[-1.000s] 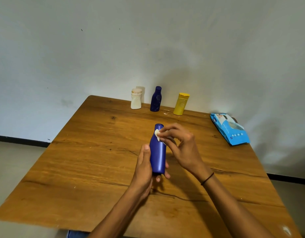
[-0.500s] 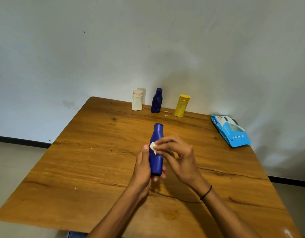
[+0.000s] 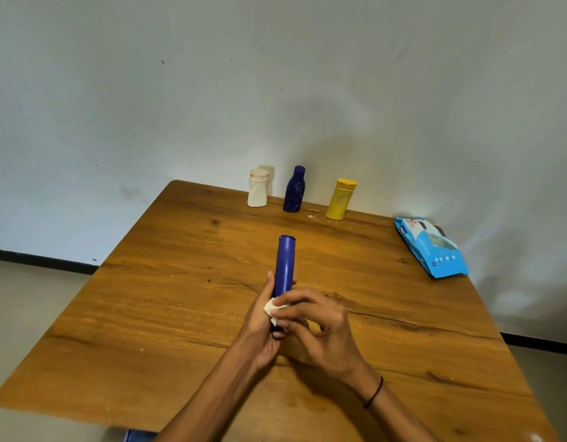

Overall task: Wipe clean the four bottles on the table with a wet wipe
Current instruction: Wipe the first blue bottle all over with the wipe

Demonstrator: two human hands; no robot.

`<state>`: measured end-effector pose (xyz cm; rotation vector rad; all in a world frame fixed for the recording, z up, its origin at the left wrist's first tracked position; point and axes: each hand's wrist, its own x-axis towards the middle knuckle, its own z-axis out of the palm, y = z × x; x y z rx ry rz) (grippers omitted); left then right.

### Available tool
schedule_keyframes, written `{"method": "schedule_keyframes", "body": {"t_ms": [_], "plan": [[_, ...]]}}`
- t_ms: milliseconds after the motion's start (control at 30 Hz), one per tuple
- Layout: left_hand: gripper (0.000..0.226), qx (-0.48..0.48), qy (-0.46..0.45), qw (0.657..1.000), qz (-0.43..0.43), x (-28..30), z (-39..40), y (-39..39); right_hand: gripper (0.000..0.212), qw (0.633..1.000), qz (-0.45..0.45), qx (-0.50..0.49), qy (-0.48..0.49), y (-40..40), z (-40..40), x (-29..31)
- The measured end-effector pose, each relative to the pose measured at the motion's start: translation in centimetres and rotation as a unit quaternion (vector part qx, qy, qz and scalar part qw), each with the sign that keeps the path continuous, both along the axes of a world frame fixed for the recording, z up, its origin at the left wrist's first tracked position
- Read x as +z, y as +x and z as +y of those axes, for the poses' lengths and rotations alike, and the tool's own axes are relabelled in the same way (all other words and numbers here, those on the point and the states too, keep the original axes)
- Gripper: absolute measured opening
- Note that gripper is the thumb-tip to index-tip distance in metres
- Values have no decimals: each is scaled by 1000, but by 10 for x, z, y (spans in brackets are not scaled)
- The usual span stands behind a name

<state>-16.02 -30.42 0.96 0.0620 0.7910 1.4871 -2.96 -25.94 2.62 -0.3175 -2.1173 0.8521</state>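
While left hand (image 3: 259,327) grips blue bottle (image 3: 285,266) and right hand (image 3: 320,327) pinches wipe (image 3: 271,309), advise rotating bottle, covering every side.

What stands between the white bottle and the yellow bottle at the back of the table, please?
In the head view, a dark blue bottle stands upright between the white bottle and the yellow bottle, apart from both.

home room | wooden table (image 3: 180,314) | bare plaster wall (image 3: 212,90)
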Motion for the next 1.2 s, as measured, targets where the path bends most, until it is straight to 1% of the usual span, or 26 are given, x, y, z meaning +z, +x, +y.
{"method": "schedule_keyframes", "body": {"t_ms": [133,200,267,367,433,533,600,733,833,900,1033,1133,1200], "plan": [[50,-29,-12,999,25,3,-2,9,22,998,13,-52,15,-9,24,15],[57,-44,17,999,1,6,-6,10,21,995,22,-92,26,-16,37,24],[67,-50,61,997,-21,6,-10,8,21,991,37,-124,16,-23,45,29],[81,-46,102,994,1,8,-13,7,18,988,42,-149,3,-26,38,28],[86,-30,114,993,2,7,-12,4,15,988,31,-149,16,-22,24,20],[89,-8,152,988,-29,8,-11,-3,17,994,33,-99,22,-11,-1,5],[90,3,153,988,-11,9,-11,-4,17,996,39,-77,27,-2,-9,0],[79,-7,142,990,16,13,-9,1,18,996,27,-81,40,10,-5,3],[66,-22,132,987,86,15,-7,5,15,992,-1,-90,86,9,3,11],[59,-19,128,986,104,17,-7,7,14,987,-5,-111,114,5,14,17],[58,-3,113,983,147,22,-8,9,17,981,-4,-156,115,-6,33,32],[58,-3,102,975,196,23,-8,8,21,978,-11,-168,120,-12,31,36],[57,-4,91,974,210,21,-8,9,22,978,-10,-177,112,-15,29,36]]}}
